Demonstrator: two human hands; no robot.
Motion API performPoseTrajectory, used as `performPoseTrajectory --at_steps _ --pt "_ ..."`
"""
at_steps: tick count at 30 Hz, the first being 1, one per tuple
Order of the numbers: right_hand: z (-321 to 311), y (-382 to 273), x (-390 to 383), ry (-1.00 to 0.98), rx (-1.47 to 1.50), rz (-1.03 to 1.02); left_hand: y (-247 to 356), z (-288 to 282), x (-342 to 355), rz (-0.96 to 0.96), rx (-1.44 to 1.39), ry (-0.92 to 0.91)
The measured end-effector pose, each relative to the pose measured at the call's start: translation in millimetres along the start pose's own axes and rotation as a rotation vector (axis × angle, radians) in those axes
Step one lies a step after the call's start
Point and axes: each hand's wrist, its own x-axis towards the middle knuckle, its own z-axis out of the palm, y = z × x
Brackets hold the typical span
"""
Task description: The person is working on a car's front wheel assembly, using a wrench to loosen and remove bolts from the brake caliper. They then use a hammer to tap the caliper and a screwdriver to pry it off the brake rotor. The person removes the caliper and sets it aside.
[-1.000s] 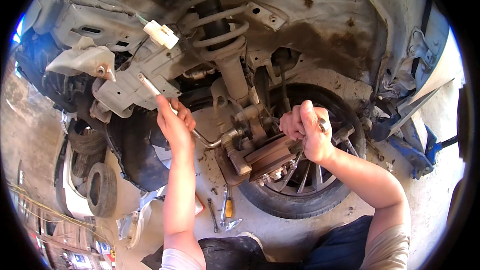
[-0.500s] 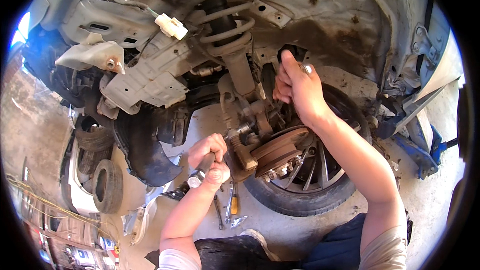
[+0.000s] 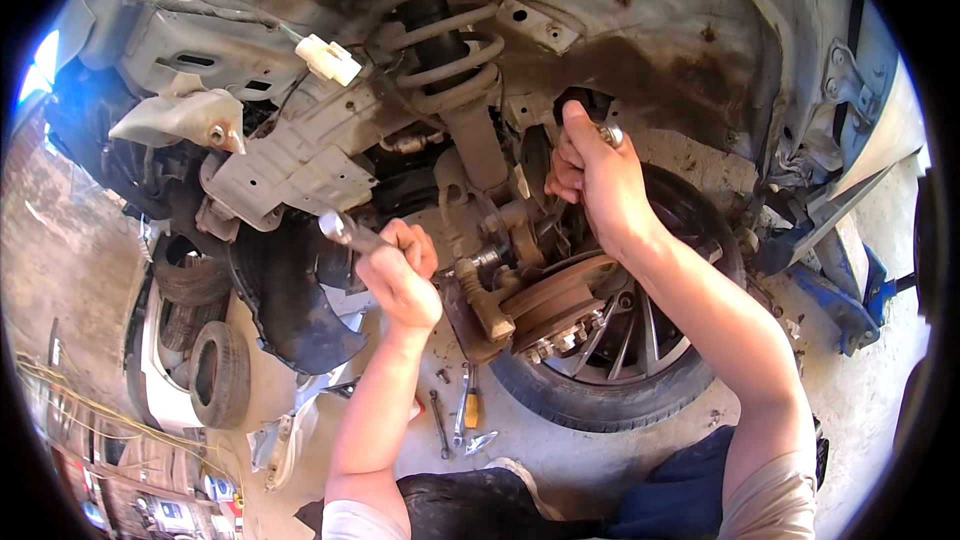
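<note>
My left hand (image 3: 398,278) is closed on a metal tool handle (image 3: 360,238) with a silver end, held left of the brake hub. My right hand (image 3: 598,175) is closed around another metal tool (image 3: 608,132), its end poking above my fingers, beside the strut (image 3: 478,150) and below the coil spring (image 3: 450,70); where that tool's far end sits is hidden. Between and below my hands are the rusty brake disc (image 3: 555,305) with its studded hub, and a steering knuckle (image 3: 505,245) with a silver fitting on it.
A loose wheel (image 3: 590,403) lies under the hub. Wrenches (image 3: 440,425) and a yellow-handled tool (image 3: 472,410) lie on the floor. A dark liner (image 3: 300,325) and stacked tyres (image 3: 220,375) are at left, a blue jack (image 3: 855,310) at right, a white connector (image 3: 328,60) hanging above.
My right hand rose from beside the disc to higher by the strut, then stayed there. My left hand swung down with its tool, then came back up, the tool's silver end now pointing up-left.
</note>
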Motion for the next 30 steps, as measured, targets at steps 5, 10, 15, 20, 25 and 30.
performPoseTrajectory --at_steps 5,10,15,20,25,30 --pt "-20 16 -35 -0.123 0.02 -0.2 -2 -5 53 -0.414 -0.111 0.106" --pt "-48 24 -75 -0.267 -0.05 -0.341 -45 -15 87 -0.746 -0.107 0.217" --pt "-58 27 -85 -0.317 -0.221 -0.398 -138 -51 87 -1.003 -0.186 0.213" --pt "-66 24 -78 -0.368 -0.366 -0.443 -130 -46 64 -1.049 -0.513 0.242" --pt "-58 19 -63 -0.18 -0.871 -0.664 -115 -58 53 -1.071 -0.623 0.215" --pt "-58 18 -63 -0.193 -1.075 -0.533 -99 -53 61 -0.987 -0.592 0.211"
